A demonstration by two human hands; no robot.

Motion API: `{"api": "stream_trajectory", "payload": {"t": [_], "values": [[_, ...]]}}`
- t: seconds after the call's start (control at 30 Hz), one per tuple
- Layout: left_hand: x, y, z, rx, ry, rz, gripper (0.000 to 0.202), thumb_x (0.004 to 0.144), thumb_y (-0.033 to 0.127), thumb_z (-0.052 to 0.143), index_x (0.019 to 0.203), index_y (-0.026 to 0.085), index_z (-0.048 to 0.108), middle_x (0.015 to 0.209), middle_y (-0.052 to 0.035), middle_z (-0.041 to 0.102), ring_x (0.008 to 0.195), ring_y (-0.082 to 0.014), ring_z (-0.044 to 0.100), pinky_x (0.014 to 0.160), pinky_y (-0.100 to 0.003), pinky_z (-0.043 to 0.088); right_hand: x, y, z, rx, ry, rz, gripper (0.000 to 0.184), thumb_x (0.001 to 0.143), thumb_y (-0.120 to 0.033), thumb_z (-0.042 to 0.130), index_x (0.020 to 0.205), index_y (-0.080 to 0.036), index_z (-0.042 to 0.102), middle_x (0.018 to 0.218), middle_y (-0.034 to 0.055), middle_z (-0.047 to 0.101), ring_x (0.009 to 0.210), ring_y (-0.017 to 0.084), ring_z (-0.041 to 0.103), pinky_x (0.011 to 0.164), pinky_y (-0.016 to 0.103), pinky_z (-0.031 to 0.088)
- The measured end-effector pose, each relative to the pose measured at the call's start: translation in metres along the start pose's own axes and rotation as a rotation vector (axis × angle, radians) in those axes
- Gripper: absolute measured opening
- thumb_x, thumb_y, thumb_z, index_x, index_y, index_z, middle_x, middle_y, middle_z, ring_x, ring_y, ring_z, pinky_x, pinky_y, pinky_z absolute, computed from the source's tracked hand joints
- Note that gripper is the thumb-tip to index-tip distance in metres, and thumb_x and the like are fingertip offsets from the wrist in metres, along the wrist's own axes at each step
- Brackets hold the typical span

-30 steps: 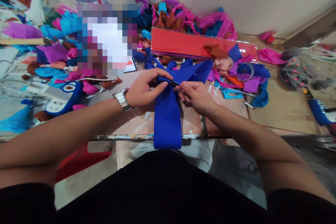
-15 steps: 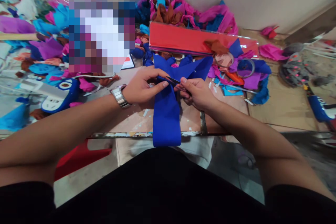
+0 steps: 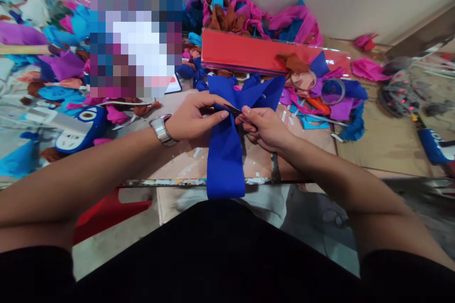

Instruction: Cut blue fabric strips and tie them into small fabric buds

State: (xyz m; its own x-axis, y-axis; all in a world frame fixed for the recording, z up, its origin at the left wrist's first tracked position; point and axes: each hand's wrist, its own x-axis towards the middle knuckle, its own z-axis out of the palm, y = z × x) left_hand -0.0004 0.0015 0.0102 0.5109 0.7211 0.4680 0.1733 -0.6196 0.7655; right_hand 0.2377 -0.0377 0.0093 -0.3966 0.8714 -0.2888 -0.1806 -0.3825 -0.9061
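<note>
A wide strip of blue crepe-like material (image 3: 225,165) hangs over the near table edge, its upper part folded and spread out to the right. On the left, my left hand (image 3: 195,116) holds the folded part between thumb and fingers; a metal-banded watch (image 3: 163,129) is on that wrist. My right hand (image 3: 266,125) is closed in a pinch around a thin, dark, pointed tool (image 3: 232,109), whose tip lies on the blue fold near my left fingertips. Its kind is unclear, since the fingers cover its rear end.
Behind the strip lies a long red packet (image 3: 245,49) in clear wrap. Colourful scraps (image 3: 71,64) heap up at left and back. Tape rings (image 3: 333,91) lie at right, a blue-and-white power strip (image 3: 80,128) at left. A pixelated patch hides the back left.
The dark tool and my right fingertips have shifted slightly. The far right corner of the blue strip has moved a little left. My left hand is nearly still.
</note>
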Motion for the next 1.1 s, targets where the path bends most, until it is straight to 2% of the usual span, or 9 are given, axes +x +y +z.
{"api": "stream_trajectory", "payload": {"t": [0.13,0.33,0.97,1.1], "values": [[-0.0002,0.0002,0.0007,-0.032,-0.029,-0.023,0.031,0.097,0.053,0.079,0.109,0.026,0.088,0.095,-0.007,0.086,0.075,-0.0197,0.074,0.068,-0.032,0.057,-0.0004,-0.0001,0.0006,-0.007,-0.005,0.002,0.067,0.075,-0.077,0.09,0.085,-0.013,0.072,0.052,-0.0116,0.04,0.041,0.002,0.023,0.039,0.02,0.016],[-0.0004,-0.0017,0.0019,-0.037,-0.041,-0.037,0.032,0.098,0.051,0.077,0.111,0.024,0.088,0.098,-0.0074,0.087,0.08,-0.0188,0.077,0.073,-0.029,0.059,-0.0012,0.001,0.0008,-0.02,0.0,0.012,0.065,0.078,-0.077,0.088,0.086,-0.015,0.07,0.052,-0.012,0.039,0.042,0.003,0.023,0.039,0.02,0.016],[0.0,-0.0027,0.0017,-0.02,-0.048,-0.051,0.038,0.096,0.06,0.077,0.111,0.027,0.089,0.091,-0.0067,0.086,0.072,-0.0198,0.072,0.067,-0.033,0.056,-0.002,0.0012,0.003,0.006,0.008,0.007,0.065,0.075,-0.076,0.09,0.083,-0.015,0.069,0.05,-0.0122,0.039,0.041,0.003,0.023,0.039,0.019,0.018],[0.0002,-0.002,0.0016,-0.03,-0.052,-0.062,0.039,0.095,0.062,0.077,0.111,0.027,0.089,0.082,-0.0054,0.083,0.068,-0.0197,0.07,0.064,-0.033,0.054,-0.0021,0.0011,0.003,0.003,0.018,0.007,0.062,0.076,-0.072,0.092,0.082,-0.015,0.069,0.05,-0.0121,0.039,0.042,0.003,0.024,0.039,0.019,0.018]]}}
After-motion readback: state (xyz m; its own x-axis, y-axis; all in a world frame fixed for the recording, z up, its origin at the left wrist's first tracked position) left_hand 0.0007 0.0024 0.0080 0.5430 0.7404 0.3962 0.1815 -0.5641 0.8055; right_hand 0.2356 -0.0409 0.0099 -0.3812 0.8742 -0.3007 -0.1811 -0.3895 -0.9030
